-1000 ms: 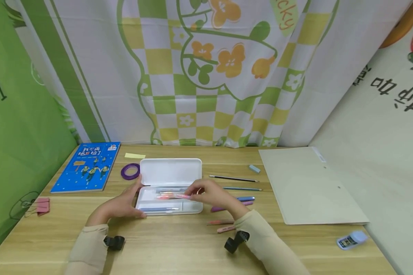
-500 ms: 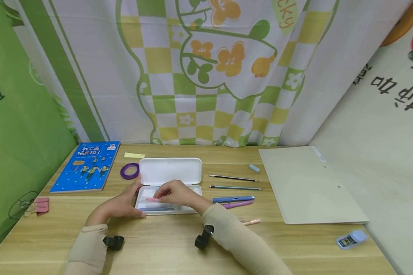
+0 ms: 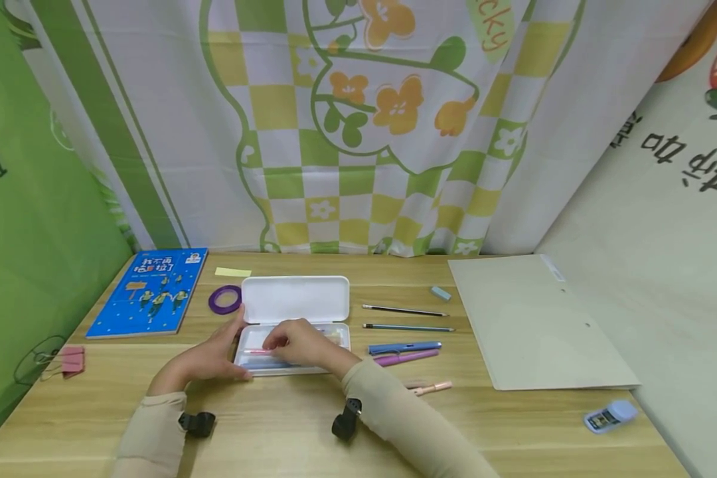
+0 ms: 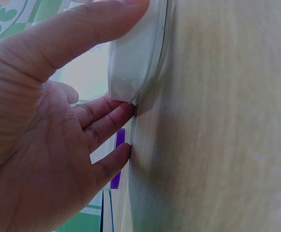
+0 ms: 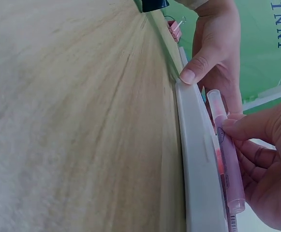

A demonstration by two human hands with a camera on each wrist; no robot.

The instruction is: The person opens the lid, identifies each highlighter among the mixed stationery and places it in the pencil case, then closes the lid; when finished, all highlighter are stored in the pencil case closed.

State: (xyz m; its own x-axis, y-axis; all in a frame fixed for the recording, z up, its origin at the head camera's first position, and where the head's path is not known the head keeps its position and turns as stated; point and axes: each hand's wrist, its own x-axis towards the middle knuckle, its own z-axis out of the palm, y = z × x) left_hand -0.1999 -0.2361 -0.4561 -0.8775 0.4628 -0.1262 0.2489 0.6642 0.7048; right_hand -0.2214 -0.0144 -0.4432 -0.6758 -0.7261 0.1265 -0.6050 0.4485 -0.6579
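A white pencil case (image 3: 295, 299) lies on the table with its lid tipped back. My left hand (image 3: 215, 352) holds its left end, thumb at the front corner and fingers at the back, as the left wrist view shows along the case wall (image 4: 135, 58). Over the tray, my right hand (image 3: 301, 344) pinches a pink highlighter (image 5: 231, 164) with clear ends between thumb and fingers. The highlighter lies lengthwise along the case, close over the tray in the right wrist view. A blue pen (image 3: 263, 364) lies in the front compartment; my right hand hides part of the contents.
Right of the case lie two pencils (image 3: 409, 327), a blue pen (image 3: 404, 347), a purple pen (image 3: 406, 358) and a peach pen (image 3: 433, 388). Farther right are an eraser (image 3: 440, 293), a folder (image 3: 544, 325) and a glue bottle (image 3: 611, 417). Purple tape (image 3: 214, 300), a book (image 3: 149, 292) and a binder clip (image 3: 73, 360) lie left.
My right hand has moved left over the tray with the pink highlighter, then slightly lower toward the front. My left hand has stayed on the case.
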